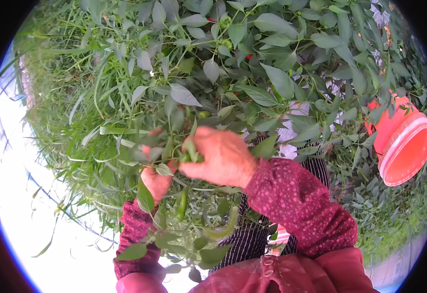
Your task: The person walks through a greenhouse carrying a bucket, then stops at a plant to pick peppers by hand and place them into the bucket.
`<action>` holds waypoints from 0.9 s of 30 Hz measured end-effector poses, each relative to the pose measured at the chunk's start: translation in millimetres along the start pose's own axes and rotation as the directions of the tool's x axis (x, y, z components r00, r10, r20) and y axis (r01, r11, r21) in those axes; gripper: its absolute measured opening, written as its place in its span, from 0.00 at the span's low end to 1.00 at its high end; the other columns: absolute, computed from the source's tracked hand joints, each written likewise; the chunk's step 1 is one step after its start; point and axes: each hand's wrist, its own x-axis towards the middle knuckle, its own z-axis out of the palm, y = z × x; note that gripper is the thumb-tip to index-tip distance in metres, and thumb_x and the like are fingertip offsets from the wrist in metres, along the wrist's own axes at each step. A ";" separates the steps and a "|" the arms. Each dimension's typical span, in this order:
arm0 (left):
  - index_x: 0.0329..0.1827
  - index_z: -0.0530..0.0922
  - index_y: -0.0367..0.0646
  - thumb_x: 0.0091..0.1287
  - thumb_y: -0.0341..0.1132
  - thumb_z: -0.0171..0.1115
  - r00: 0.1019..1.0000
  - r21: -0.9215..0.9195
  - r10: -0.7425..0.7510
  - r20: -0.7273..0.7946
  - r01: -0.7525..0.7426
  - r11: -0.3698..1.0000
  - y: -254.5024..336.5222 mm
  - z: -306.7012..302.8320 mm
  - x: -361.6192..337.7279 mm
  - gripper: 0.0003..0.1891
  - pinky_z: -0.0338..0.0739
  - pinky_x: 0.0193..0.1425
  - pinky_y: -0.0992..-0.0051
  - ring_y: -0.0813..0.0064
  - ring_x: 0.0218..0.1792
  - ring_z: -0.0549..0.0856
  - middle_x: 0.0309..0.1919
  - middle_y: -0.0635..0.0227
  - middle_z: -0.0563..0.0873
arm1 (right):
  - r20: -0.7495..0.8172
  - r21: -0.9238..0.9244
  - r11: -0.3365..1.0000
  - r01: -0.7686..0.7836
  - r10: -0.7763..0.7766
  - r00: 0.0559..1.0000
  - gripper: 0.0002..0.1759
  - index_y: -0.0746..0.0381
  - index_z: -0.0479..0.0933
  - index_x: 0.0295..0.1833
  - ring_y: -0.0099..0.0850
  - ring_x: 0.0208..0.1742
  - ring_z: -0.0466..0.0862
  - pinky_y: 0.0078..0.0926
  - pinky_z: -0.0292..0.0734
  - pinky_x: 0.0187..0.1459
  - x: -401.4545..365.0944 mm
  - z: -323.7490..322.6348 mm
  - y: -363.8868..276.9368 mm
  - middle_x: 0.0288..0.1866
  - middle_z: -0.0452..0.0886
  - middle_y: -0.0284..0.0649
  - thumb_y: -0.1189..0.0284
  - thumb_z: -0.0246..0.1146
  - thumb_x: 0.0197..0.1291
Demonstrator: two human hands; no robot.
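My right hand [221, 155] is closed, fingers curled round a green chili pepper [192, 155] that shows in part between thumb and fingers. Just left of it, my left hand [158, 182] grips a leafy pepper branch [146, 196]; leaves cover some of its fingers. Below the hands hangs a long green chili pepper [182, 205]. A paler, curved pepper [225, 224] dangles nearer my lap, somewhat blurred.
Dense pepper plants [282, 80] with a few red fruits fill the top. Tall grass [76, 117] grows on the left. An orange-red bucket [394, 132] leans at the right, its mouth facing down and right. Striped trousers [245, 244] show below.
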 end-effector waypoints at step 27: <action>0.43 0.72 0.40 0.67 0.31 0.54 0.977 -0.269 -0.116 -0.176 0.066 0.961 -25.0 -10.9 -4.5 0.06 0.71 0.43 0.74 0.75 0.38 0.76 0.35 0.69 0.78 | 0.017 0.602 0.769 -0.215 0.257 0.966 0.15 0.58 0.77 0.43 0.18 0.31 0.77 0.18 0.73 0.35 -6.2 55.8 26.0 0.31 0.81 0.27 0.68 0.68 0.48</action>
